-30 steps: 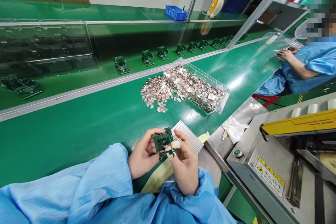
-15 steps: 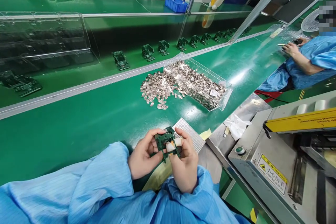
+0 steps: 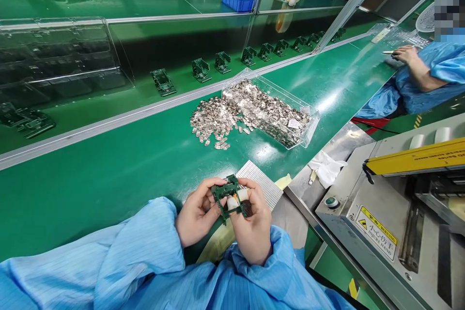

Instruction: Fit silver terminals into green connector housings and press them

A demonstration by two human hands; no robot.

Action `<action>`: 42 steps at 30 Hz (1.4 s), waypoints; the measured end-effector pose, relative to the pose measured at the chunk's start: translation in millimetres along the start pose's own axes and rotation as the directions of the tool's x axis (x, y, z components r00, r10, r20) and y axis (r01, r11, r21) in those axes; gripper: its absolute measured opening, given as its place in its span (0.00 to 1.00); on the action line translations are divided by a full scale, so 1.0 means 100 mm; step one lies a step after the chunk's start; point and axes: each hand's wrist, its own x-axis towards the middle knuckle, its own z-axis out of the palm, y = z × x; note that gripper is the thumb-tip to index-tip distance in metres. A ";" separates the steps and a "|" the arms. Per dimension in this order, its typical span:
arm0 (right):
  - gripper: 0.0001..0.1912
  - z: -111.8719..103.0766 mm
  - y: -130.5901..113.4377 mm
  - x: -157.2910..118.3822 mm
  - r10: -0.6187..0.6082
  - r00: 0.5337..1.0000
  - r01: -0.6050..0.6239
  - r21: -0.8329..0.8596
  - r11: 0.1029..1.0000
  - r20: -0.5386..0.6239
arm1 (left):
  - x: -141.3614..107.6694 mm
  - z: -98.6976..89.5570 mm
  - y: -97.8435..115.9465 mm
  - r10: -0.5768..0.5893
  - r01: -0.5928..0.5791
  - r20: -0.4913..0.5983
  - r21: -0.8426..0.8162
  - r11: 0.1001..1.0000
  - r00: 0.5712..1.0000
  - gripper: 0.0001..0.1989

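Close to my body, both hands hold a green circuit board assembly [image 3: 225,193] with an open, frame-like shape. My left hand [image 3: 196,215] grips its left side between thumb and fingers. Around its right side my right hand [image 3: 254,223] is closed, with white coverings on some fingertips. Just beyond the hands lies a white gridded sheet [image 3: 259,181], partly behind my right hand. Farther out, small silvery metal pieces [image 3: 210,118] are heaped on the green bench, spilling from a clear plastic box [image 3: 308,135] full of them.
A row of green board assemblies [image 3: 201,69] stands on the belt behind a metal rail. Clear trays [image 3: 65,58] are at the left. A machine with a yellow bar [image 3: 417,160] stands at the right. A co-worker in a blue sleeve [image 3: 445,58] sits farther along the bench.
The board assembly has been turned slightly in my hands, so its open frame shows more. The whole view has shifted a little. The co-worker's hands have moved slightly.
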 end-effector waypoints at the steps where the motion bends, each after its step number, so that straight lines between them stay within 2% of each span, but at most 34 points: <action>1: 0.07 0.00 0.00 0.00 -0.006 1.000 0.006 -0.005 1.000 0.003 | 0.00 0.00 0.00 -0.009 0.009 -0.012 0.012 1.000 1.000 0.14; 5: 0.05 -0.02 0.01 0.00 -0.005 0.998 0.004 0.022 1.000 0.055 | 0.00 0.01 0.01 -0.058 0.062 -0.077 0.051 0.997 0.995 0.14; 10: 0.09 -0.03 0.04 -0.03 0.114 0.991 -0.125 0.187 0.974 0.071 | -0.01 -0.01 -0.01 -0.142 0.153 -0.138 0.070 0.986 0.980 0.17; 15: 0.10 0.01 0.01 0.00 0.161 0.985 -0.173 0.310 0.935 0.062 | -0.02 -0.01 -0.01 -0.139 0.150 -0.147 0.067 0.986 0.979 0.17; 26: 0.10 0.07 -0.02 0.02 0.152 0.988 -0.148 0.351 0.925 0.017 | -0.04 0.02 0.02 -0.119 0.129 -0.126 0.080 0.988 0.985 0.15; 34: 0.11 -0.04 0.00 -0.09 0.191 0.981 -0.172 0.369 0.913 -0.016 | -0.07 0.22 0.16 -0.097 0.107 -0.128 0.074 0.992 0.987 0.15; 42: 0.12 -0.29 0.06 -0.30 0.199 0.976 -0.144 0.432 0.890 -0.084 | -0.17 0.49 0.03 -0.094 0.100 -0.057 0.126 0.987 0.994 0.15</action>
